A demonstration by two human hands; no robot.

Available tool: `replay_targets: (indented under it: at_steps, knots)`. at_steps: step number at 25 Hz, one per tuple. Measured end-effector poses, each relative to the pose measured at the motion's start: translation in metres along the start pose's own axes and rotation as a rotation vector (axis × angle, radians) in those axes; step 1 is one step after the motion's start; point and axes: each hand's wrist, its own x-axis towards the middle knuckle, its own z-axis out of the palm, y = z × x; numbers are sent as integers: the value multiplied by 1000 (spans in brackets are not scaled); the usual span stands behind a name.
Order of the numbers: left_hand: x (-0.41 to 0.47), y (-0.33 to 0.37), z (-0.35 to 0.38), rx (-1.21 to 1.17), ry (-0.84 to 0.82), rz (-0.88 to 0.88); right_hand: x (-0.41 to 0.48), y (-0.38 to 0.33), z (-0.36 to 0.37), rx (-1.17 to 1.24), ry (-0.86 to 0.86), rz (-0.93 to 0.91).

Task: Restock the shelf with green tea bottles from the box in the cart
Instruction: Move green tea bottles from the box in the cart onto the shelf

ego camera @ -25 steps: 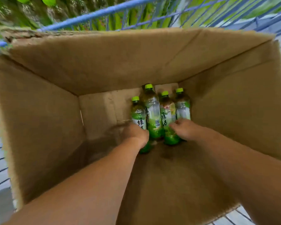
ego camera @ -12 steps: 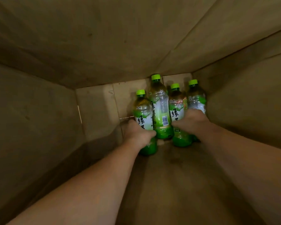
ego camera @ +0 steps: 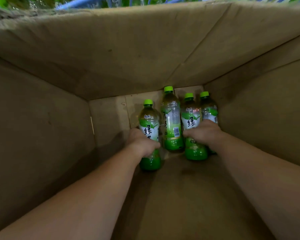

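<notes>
Green tea bottles (ego camera: 171, 122) stand in the box (ego camera: 111, 58); left hand (ego camera: 142, 142) grips one, right hand (ego camera: 203, 132) another.

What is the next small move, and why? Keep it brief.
Probably lift both hands straight up, out of the box. The left hand grips the leftmost bottle and the right hand grips the third bottle. Both bottles are upright and seem securely held, so they look ready to come out.

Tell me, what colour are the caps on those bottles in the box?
Bright lime green, on all four caps; the head view shows them best.
</notes>
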Motion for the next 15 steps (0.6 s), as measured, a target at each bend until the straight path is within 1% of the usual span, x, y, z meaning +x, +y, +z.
replay_targets:
  at_steps: [3, 6, 9, 13, 15]
  knots:
    - [-19, 9, -10, 11, -17, 32, -21, 8, -17, 52, -21, -7]
    - [-46, 17, -23, 10, -24, 110, -48, 12, -32, 177, -8, -11]
    - [-74, 22, -36, 26, -17, 185, -81, 7, -43, 220, 46, -75]
    - [-107, 29, -58, 107, 64, 281, -123, -6, -49, 211, 134, -126]
    - [-132, 30, -75, 132, 85, 361, -152, -12, -53, 221, 184, -154]
